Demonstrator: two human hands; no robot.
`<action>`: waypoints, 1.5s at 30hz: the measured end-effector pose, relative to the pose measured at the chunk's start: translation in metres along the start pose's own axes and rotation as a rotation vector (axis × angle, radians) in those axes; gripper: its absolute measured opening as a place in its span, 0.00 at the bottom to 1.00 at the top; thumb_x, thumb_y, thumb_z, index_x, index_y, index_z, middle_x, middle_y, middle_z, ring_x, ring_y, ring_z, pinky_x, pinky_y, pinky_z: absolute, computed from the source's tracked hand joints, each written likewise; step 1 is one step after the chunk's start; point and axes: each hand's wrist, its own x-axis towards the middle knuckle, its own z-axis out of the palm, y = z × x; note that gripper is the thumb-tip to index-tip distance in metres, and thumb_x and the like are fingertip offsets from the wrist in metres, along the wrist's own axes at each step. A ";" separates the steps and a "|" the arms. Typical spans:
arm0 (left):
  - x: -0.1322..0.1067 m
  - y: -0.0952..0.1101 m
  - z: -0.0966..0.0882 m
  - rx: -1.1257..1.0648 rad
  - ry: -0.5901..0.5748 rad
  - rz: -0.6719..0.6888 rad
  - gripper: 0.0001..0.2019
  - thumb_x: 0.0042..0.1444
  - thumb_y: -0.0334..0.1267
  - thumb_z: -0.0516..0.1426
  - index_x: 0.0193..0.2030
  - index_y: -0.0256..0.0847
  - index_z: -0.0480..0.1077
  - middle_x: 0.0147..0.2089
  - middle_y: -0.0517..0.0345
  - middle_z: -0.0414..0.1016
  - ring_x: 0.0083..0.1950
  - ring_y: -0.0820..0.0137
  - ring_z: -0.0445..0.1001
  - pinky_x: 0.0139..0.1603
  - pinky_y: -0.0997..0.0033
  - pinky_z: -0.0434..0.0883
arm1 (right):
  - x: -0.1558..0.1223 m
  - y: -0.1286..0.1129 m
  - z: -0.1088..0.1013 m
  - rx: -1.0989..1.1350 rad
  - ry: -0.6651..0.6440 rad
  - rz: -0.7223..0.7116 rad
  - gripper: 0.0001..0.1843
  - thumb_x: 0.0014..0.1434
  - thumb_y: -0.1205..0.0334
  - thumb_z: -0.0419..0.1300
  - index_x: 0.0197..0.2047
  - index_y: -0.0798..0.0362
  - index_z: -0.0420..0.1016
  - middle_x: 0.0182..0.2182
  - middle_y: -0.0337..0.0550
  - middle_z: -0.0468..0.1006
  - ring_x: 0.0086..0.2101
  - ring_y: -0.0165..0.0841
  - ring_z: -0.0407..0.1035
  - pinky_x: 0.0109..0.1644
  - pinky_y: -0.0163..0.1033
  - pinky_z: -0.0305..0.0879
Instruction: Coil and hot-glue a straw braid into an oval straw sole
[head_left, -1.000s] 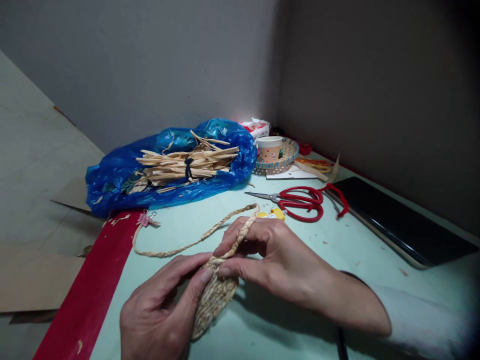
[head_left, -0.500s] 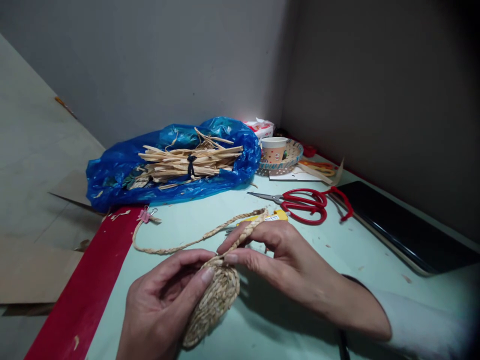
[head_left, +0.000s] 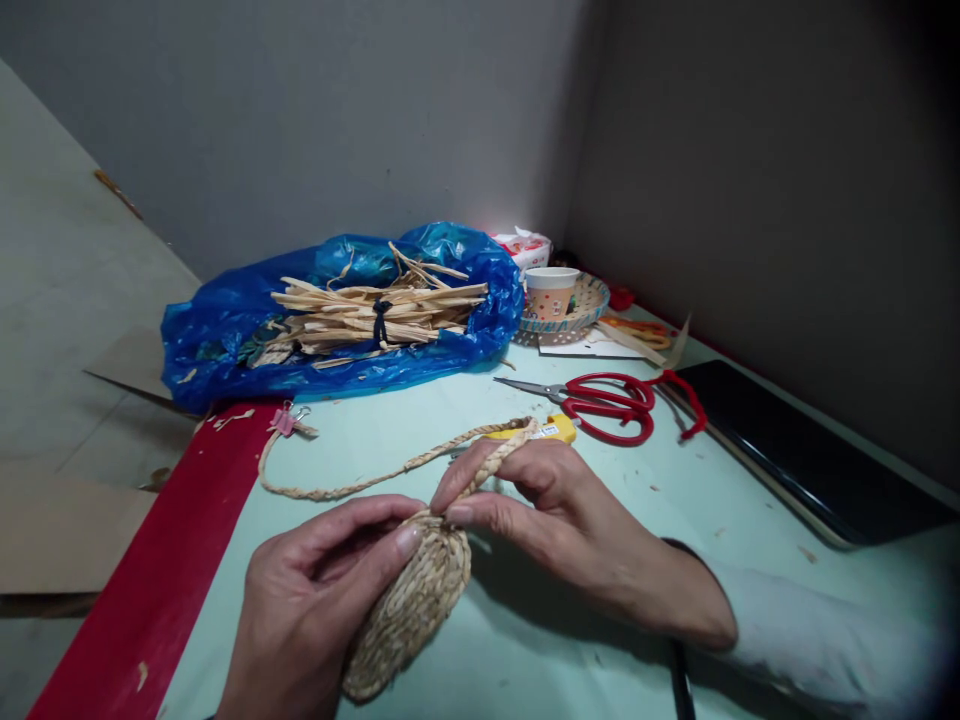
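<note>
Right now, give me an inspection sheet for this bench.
Surface: pale green table, red strip along its left edge.
Job's things: coiled straw mat held on edge; braided cord loops from it to a pink clip.
Clutter: blue bag with tied straw bundle, red scissors, paper cup in woven tray.
Grips: left hand holds the mat; right hand pinches the cord at the mat's rim.
Cables: dark cord-like strip by right forearm, unclear.
Surroundings: grey walls, cardboard left, black panel right.
</note>
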 end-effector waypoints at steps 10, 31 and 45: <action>0.009 0.000 0.004 -0.114 -0.013 0.080 0.11 0.46 0.43 0.71 0.34 0.43 0.80 0.31 0.61 0.81 0.33 0.71 0.76 0.33 0.80 0.72 | 0.002 0.000 -0.001 0.074 -0.052 0.107 0.10 0.70 0.61 0.57 0.46 0.51 0.80 0.42 0.41 0.82 0.46 0.35 0.74 0.52 0.39 0.66; 0.009 0.000 0.006 -0.262 -0.183 0.047 0.10 0.54 0.45 0.66 0.39 0.43 0.78 0.38 0.58 0.80 0.40 0.65 0.75 0.41 0.71 0.71 | 0.005 0.009 0.008 0.101 -0.048 0.191 0.15 0.65 0.50 0.63 0.44 0.54 0.76 0.35 0.40 0.78 0.36 0.33 0.71 0.41 0.38 0.66; 0.024 0.004 -0.006 -0.380 0.005 0.030 0.08 0.51 0.39 0.67 0.33 0.39 0.74 0.30 0.62 0.76 0.33 0.71 0.72 0.35 0.74 0.68 | 0.004 0.010 -0.010 0.066 0.180 0.099 0.23 0.70 0.44 0.51 0.27 0.48 0.60 0.21 0.32 0.61 0.22 0.29 0.55 0.24 0.35 0.50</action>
